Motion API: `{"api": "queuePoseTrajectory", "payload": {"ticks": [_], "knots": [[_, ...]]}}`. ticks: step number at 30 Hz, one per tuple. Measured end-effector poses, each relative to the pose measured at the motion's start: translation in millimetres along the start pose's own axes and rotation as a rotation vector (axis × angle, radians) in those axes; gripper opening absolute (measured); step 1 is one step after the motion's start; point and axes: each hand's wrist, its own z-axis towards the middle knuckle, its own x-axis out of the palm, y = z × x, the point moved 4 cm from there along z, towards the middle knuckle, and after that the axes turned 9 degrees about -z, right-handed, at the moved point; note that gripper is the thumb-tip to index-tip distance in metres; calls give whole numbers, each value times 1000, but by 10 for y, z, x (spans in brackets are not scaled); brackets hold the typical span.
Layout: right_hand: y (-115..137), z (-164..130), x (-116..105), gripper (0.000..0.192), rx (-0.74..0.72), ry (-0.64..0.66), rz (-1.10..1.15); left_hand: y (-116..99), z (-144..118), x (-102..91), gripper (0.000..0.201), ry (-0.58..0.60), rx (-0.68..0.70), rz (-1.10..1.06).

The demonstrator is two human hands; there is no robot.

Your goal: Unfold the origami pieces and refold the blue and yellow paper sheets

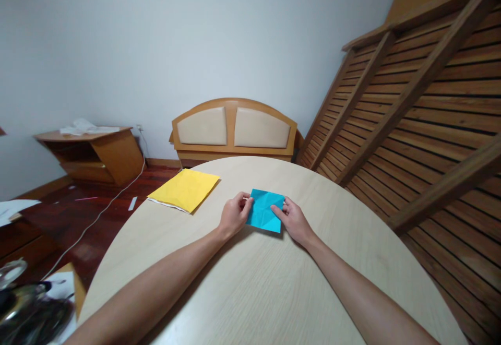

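Note:
A square of blue paper [264, 214] with crossing crease lines is held slightly above the pale round table [250, 282], casting a shadow under its lower edge. My left hand [235, 213] pinches its left edge, thumb on top and fingers curled behind. On the other side, my right hand [296, 221] grips the right edge, its thumb lying over the paper's face. Parts of the fingers behind the sheet are hidden. To the left of my left hand lies a yellow paper stack [188, 189], with white showing along its front edge.
Beyond the table stands a wooden headboard [230, 103] with cream panels. A slatted wooden frame [391, 105] leans along the right. At the left are a low cabinet [113, 157] with crumpled white material on top, a white cable [105, 210] on the floor and dark clutter [35, 308].

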Motion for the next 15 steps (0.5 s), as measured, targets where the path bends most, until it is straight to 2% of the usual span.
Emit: {"api": "queuePoseTrajectory", "payload": {"ticks": [9, 15], "knots": [[-7, -14, -15, 35, -60, -39, -117, -58, 7, 7, 25, 30, -13, -82], [29, -17, -4, 45, -30, 4, -51, -21, 18, -7, 28, -20, -43, -147]]}}
